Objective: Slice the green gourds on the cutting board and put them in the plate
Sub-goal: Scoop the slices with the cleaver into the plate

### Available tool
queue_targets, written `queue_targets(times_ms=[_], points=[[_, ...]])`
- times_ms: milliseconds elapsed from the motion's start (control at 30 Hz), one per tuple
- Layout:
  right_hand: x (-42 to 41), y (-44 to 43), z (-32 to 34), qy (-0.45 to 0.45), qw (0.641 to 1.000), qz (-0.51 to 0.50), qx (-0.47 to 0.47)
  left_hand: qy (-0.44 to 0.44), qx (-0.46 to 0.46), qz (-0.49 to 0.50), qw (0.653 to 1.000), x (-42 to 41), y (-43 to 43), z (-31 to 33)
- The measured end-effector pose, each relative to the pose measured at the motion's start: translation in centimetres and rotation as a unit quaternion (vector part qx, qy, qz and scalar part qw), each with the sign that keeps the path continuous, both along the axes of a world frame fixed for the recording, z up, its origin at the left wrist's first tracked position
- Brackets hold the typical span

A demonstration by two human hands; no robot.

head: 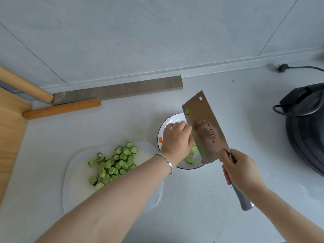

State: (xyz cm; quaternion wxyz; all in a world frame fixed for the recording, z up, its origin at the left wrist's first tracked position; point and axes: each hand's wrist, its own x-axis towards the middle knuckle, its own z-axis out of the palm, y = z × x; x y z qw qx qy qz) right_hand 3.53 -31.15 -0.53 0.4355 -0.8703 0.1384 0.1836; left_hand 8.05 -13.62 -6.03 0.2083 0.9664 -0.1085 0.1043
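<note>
The cut round gourd slices (pixel 112 165) show pale green flesh and dark green striped skin. The thin plastic cutting board (pixel 77 183) is translucent white. The round ceramic plate (pixel 162 128) is white with a dark blue rim line and contains small orange pieces (pixel 160 139). The broad steel cleaver (pixel 205 130) is grey-brown with dark stamped characters and a circular mark. The surface (pixel 192 207) is pale grey. The chain bracelet (pixel 166 161) is silver. The rounded appliance (pixel 308 130) is black.

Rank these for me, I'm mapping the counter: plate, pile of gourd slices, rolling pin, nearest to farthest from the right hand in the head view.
1. Plate, just left of the right hand, beneath the cleaver it grips.
2. Pile of gourd slices, farther left on the cutting board.
3. Rolling pin, far left at the back.
</note>
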Motion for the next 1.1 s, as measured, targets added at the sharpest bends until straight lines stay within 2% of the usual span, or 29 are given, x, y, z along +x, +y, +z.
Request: queue_targets(times_ms=[67, 167, 267, 367, 433, 567, 667, 767, 933, 1100], points=[[0.2, -0.1, 0.0, -0.003, 1.0, 0.014, -0.004, -0.007, -0.018, 0.036, 0.999, 1.5, -0.1, 0.7], [0.2, -0.5, 0.0, 0.0, 1.0, 0.025, -0.009, 0.031, -0.011, 0.032, 0.999, 2.7, 0.1, 1.4], [0.0, -0.6, -0.1, 0.004, 1.0, 0.021, -0.001, 0.117, 0.034, 0.008, 0.993, 1.6, 0.9, 1.3], [-0.2, -0.2, 0.0, 0.013, 1.0, 0.012, 0.016, 0.152, 0.098, 0.029, 0.983, -0.4, 3.0, 1.3], [-0.7, 0.4, 0.0, 0.022, 0.999, 0.005, 0.034, 0.144, 0.078, 0.064, 0.984, -2.1, 5.3, 1.2], [-3.2, 2.8, -0.6, 0.057, 0.993, -0.008, 0.102, 0.056, -0.001, 0.173, 0.983, -7.8, 11.1, 0.2], [-5.8, 4.9, -2.2, 0.094, 0.985, -0.017, 0.144, 0.116, -0.017, 0.251, 0.961, -13.0, 14.5, -1.1], [-8.1, 7.2, -4.1, 0.121, 0.978, -0.018, 0.169, 0.172, -0.03, 0.28, 0.944, -16.7, 16.8, -2.4], [-11.1, 9.5, -5.8, 0.137, 0.975, -0.017, 0.175, 0.21, -0.028, 0.262, 0.942, -19.0, 17.3, -4.0], [-13.9, 9.5, -7.0, 0.159, 0.974, -0.04, 0.158, 0.196, 0.048, 0.197, 0.96, -19.1, 17.0, -5.2]])
